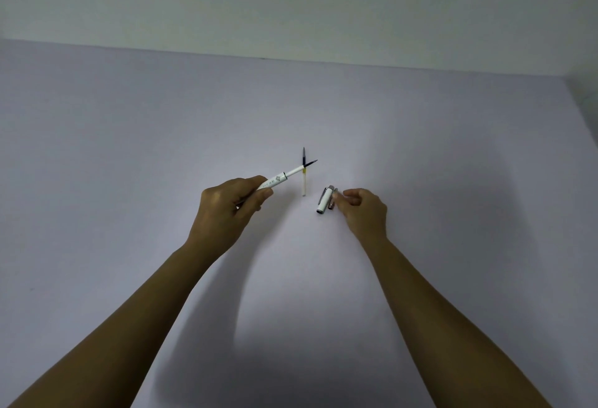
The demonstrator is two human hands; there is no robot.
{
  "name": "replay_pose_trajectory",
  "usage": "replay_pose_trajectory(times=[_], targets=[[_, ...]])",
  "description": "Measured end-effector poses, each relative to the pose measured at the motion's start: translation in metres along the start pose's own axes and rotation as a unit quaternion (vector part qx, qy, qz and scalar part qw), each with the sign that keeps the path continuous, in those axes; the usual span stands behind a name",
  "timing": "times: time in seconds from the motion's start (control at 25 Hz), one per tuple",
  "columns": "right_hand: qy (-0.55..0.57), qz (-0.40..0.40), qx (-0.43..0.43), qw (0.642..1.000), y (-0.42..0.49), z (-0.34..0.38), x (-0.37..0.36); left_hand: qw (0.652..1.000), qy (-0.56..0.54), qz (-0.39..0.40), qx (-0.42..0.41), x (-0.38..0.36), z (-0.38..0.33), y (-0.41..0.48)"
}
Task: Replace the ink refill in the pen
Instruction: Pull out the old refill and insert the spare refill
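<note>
While the rear of the pen is hidden inside the closed left hand, its dark tip points up and right above the table. One loose refill lies behind that tip, and one cap lies at the fingertips of the loosely curled right hand; whether they grip it is unclear.

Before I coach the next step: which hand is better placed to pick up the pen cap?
The right hand. Its fingertips sit right beside the pen cap on the table, while the left hand is busy gripping the pen barrel.
</note>
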State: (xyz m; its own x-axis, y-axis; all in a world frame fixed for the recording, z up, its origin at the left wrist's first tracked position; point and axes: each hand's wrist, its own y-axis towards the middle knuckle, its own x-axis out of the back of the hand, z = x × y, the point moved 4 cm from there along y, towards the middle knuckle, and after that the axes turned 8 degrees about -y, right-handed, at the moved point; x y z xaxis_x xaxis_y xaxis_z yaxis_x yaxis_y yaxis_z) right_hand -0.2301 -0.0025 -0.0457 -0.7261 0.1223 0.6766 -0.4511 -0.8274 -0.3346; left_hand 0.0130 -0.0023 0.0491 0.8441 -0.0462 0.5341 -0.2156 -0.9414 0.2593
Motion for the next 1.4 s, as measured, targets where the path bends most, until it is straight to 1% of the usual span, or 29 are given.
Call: replay_pose_trajectory(times=[0.08,0.12,0.16,0.28,0.36,0.44,0.52,0.6,0.68,0.72,0.76,0.84,0.88,0.96,1.0,1.08,1.2,1.32,1.4], targets=[[0.052,-0.043,0.044,0.997,-0.005,0.014,0.011,1.000,0.003,-0.003,0.000,0.000,0.000,0.001],[0.086,-0.048,0.071,0.993,-0.009,0.022,0.017,1.000,0.001,-0.004,-0.002,0.000,-0.001,0.001],[0.123,-0.032,0.095,0.987,-0.014,0.032,0.020,1.000,-0.002,-0.006,-0.003,-0.001,-0.002,0.002],[0.200,0.095,0.156,0.963,-0.032,0.060,0.023,1.000,-0.011,-0.009,-0.008,-0.005,-0.005,0.004],[0.225,0.147,0.173,0.948,-0.044,0.073,0.023,1.000,-0.018,-0.008,-0.016,-0.008,-0.007,0.005],[0.247,0.166,0.170,0.939,-0.051,0.081,0.024,0.999,-0.021,-0.005,-0.026,-0.011,-0.009,0.005],[0.259,0.169,0.164,0.937,-0.052,0.083,0.024,0.999,-0.022,-0.004,-0.033,-0.013,-0.010,0.006],[0.308,0.172,0.145,0.924,-0.050,0.085,0.024,0.999,-0.022,-0.005,-0.033,-0.013,-0.008,0.005],[0.399,0.164,0.095,0.897,-0.040,0.086,0.025,0.999,-0.020,-0.004,-0.025,-0.010,-0.005,0.004],[0.435,0.144,0.062,0.887,-0.031,0.086,0.027,1.000,-0.020,-0.003,-0.020,-0.008,-0.003,0.003],[0.448,0.120,0.027,0.886,-0.021,0.086,0.028,1.000,-0.019,-0.003,-0.014,-0.006,-0.001,0.002],[0.397,0.079,-0.013,0.914,-0.003,0.086,0.024,1.000,-0.021,-0.006,-0.005,0.000,0.003,0.000],[0.341,0.068,-0.010,0.937,0.004,0.088,0.016,1.000,-0.021,-0.009,-0.002,0.003,0.006,0.000],[0.187,0.052,0.045,0.980,0.010,0.093,-0.005,1.000,-0.018,-0.016,0.001,0.011,0.012,0.000],[0.117,0.046,0.078,0.989,0.011,0.096,-0.016,1.000,-0.016,-0.018,0.003,0.015,0.015,-0.001],[0.018,0.032,0.130,0.991,0.014,0.103,-0.037,1.000,-0.011,-0.020,0.010,0.021,0.020,-0.001],[-0.089,0.017,0.153,0.984,0.024,0.113,-0.061,1.000,-0.009,-0.021,0.016,0.031,0.029,-0.001],[-0.156,0.012,0.152,0.976,0.034,0.117,-0.080,0.999,-0.009,-0.025,0.020,0.038,0.038,0.001],[-0.167,0.006,0.144,0.975,0.036,0.116,-0.086,0.999,-0.010,-0.028,0.021,0.042,0.043,0.003]])
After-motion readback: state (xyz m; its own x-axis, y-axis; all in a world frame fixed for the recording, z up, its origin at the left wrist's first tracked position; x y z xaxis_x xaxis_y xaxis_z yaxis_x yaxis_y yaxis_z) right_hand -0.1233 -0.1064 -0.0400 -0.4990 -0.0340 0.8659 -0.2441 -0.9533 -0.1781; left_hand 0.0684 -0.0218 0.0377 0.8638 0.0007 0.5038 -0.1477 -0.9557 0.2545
